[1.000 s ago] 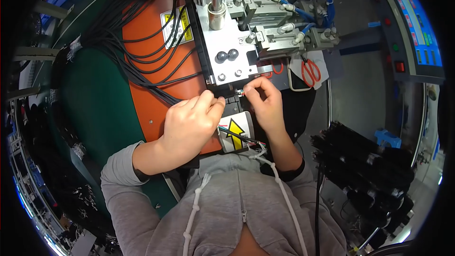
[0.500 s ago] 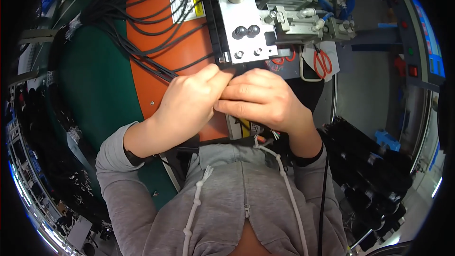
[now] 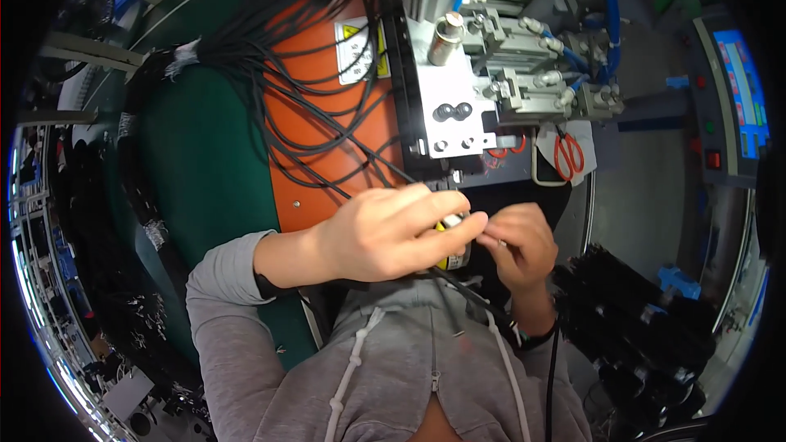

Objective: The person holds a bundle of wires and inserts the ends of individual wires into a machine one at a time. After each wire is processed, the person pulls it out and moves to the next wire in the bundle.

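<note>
My left hand (image 3: 372,233) is closed in front of the machine, with its thumb and fingers reaching right. A black cable (image 3: 471,288) comes out from under it and runs down toward my right wrist; the fingers appear wrapped round this cable. Just to the right, my right hand (image 3: 524,245) has its thumb and fingertips pinched together close to the left fingertips. Whatever lies in that pinch is too small to make out. Above both hands stands a machine with a silver metal block (image 3: 450,115). Beneath the left fingers, part of a yellow and white label (image 3: 454,260) shows.
Many black cables (image 3: 303,115) fan over an orange panel (image 3: 315,217) on the left, beside a green surface (image 3: 205,155). Red-handled scissors (image 3: 568,155) lie right of the machine. A control panel (image 3: 737,98) stands far right. Bundled black cables (image 3: 630,319) are stacked lower right.
My hands have moved down and right, away from the metal block, and drawn slightly apart. The right fingers have gone from lying against the left hand to a pinch. The view has shifted.
</note>
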Demonstrator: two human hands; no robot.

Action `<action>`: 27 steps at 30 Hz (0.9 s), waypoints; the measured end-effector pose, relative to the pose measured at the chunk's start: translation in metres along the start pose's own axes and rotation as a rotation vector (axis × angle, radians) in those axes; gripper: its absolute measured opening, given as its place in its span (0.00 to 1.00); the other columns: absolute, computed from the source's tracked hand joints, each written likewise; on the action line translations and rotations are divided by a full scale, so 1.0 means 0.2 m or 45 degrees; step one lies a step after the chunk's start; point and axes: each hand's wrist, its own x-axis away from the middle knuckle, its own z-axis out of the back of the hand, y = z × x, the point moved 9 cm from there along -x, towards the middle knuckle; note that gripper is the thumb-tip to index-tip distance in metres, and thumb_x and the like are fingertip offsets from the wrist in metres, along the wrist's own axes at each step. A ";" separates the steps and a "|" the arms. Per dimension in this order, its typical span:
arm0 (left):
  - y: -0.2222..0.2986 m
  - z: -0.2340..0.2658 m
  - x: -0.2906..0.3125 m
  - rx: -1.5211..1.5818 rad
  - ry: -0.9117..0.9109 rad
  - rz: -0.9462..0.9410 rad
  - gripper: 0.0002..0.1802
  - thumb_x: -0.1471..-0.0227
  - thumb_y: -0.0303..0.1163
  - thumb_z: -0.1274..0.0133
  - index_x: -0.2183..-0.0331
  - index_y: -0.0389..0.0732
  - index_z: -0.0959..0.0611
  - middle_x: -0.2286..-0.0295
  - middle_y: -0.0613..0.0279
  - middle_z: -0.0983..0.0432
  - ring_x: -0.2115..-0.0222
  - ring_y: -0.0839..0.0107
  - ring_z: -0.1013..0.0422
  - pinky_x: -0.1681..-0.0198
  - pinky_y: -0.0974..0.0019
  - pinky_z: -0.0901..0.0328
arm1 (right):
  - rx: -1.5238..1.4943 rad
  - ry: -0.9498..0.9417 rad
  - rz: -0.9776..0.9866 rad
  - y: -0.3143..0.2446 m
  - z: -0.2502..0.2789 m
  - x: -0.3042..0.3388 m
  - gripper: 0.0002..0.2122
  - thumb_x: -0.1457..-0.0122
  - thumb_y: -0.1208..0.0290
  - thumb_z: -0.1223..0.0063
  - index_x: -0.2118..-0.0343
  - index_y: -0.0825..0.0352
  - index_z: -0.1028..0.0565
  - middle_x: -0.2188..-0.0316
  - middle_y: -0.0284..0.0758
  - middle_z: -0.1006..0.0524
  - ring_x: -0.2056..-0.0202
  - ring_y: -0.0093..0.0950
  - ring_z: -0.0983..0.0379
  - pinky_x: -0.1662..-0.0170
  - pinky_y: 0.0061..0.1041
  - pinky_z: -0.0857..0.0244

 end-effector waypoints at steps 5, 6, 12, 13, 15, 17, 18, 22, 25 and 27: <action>0.04 -0.05 0.05 -0.106 -0.164 -0.101 0.17 0.61 0.27 0.41 0.64 0.34 0.18 0.69 0.59 0.24 0.81 0.74 0.30 0.83 0.74 0.36 | -0.147 0.010 -0.038 -0.04 -0.03 -0.05 0.10 0.58 0.80 0.34 0.71 0.67 0.23 0.74 0.34 0.23 0.72 0.32 0.26 0.67 0.26 0.34; 0.04 -0.03 0.06 -0.116 -0.121 -0.053 0.17 0.61 0.28 0.40 0.65 0.34 0.18 0.71 0.60 0.24 0.81 0.73 0.29 0.83 0.74 0.36 | -0.176 0.020 -0.041 -0.04 -0.04 -0.07 0.10 0.58 0.80 0.35 0.70 0.67 0.23 0.74 0.34 0.23 0.72 0.33 0.26 0.67 0.26 0.34; 0.05 -0.01 0.07 -0.110 0.048 0.061 0.16 0.64 0.28 0.39 0.67 0.34 0.18 0.76 0.62 0.25 0.80 0.71 0.28 0.83 0.72 0.35 | -0.728 0.400 -0.264 0.04 -0.06 -0.03 0.10 0.58 0.80 0.35 0.71 0.70 0.23 0.74 0.35 0.23 0.71 0.30 0.26 0.66 0.25 0.34; 0.04 -0.01 0.07 -0.096 0.061 0.078 0.16 0.64 0.27 0.39 0.67 0.34 0.18 0.76 0.62 0.25 0.80 0.70 0.28 0.83 0.71 0.35 | -0.627 0.381 -0.228 0.03 -0.05 -0.04 0.09 0.57 0.80 0.35 0.72 0.70 0.23 0.74 0.35 0.23 0.71 0.29 0.26 0.66 0.25 0.34; 0.03 0.00 0.07 -0.045 0.080 0.133 0.15 0.65 0.25 0.39 0.68 0.34 0.18 0.76 0.62 0.26 0.79 0.69 0.27 0.82 0.70 0.35 | -0.513 0.360 -0.227 0.03 -0.03 -0.05 0.08 0.57 0.81 0.35 0.72 0.71 0.23 0.73 0.36 0.23 0.70 0.29 0.26 0.65 0.24 0.33; -0.01 0.00 0.04 -0.043 0.064 0.150 0.14 0.64 0.24 0.39 0.69 0.34 0.18 0.77 0.61 0.26 0.80 0.69 0.27 0.82 0.69 0.35 | -0.480 0.244 -0.170 0.04 -0.07 -0.10 0.07 0.56 0.82 0.36 0.73 0.71 0.23 0.73 0.36 0.22 0.70 0.28 0.26 0.65 0.24 0.33; -0.02 0.00 0.04 -0.064 0.057 0.170 0.12 0.63 0.23 0.39 0.69 0.34 0.19 0.77 0.61 0.26 0.80 0.68 0.28 0.82 0.69 0.34 | -0.467 0.176 -0.162 0.04 -0.08 -0.10 0.06 0.56 0.82 0.37 0.74 0.71 0.23 0.72 0.36 0.22 0.70 0.27 0.26 0.64 0.23 0.33; -0.06 -0.03 0.03 -0.127 -0.050 0.175 0.13 0.65 0.21 0.40 0.70 0.34 0.19 0.79 0.61 0.30 0.82 0.68 0.30 0.83 0.67 0.37 | -0.724 0.188 -0.483 0.16 -0.12 -0.12 0.07 0.56 0.84 0.39 0.74 0.72 0.25 0.74 0.37 0.25 0.70 0.28 0.28 0.65 0.25 0.35; -0.08 -0.03 0.03 -0.118 -0.069 0.221 0.13 0.67 0.20 0.40 0.70 0.33 0.19 0.80 0.61 0.31 0.83 0.68 0.32 0.83 0.67 0.38 | -0.544 0.264 -0.354 0.12 -0.09 -0.13 0.08 0.57 0.85 0.38 0.75 0.71 0.26 0.74 0.36 0.26 0.70 0.27 0.29 0.65 0.25 0.35; -0.09 -0.06 0.03 -0.148 -0.065 0.225 0.12 0.65 0.22 0.41 0.71 0.35 0.20 0.80 0.63 0.33 0.83 0.70 0.32 0.84 0.68 0.39 | -0.325 0.210 -0.292 0.09 -0.06 -0.15 0.08 0.57 0.85 0.38 0.75 0.71 0.26 0.74 0.36 0.26 0.70 0.26 0.30 0.65 0.25 0.35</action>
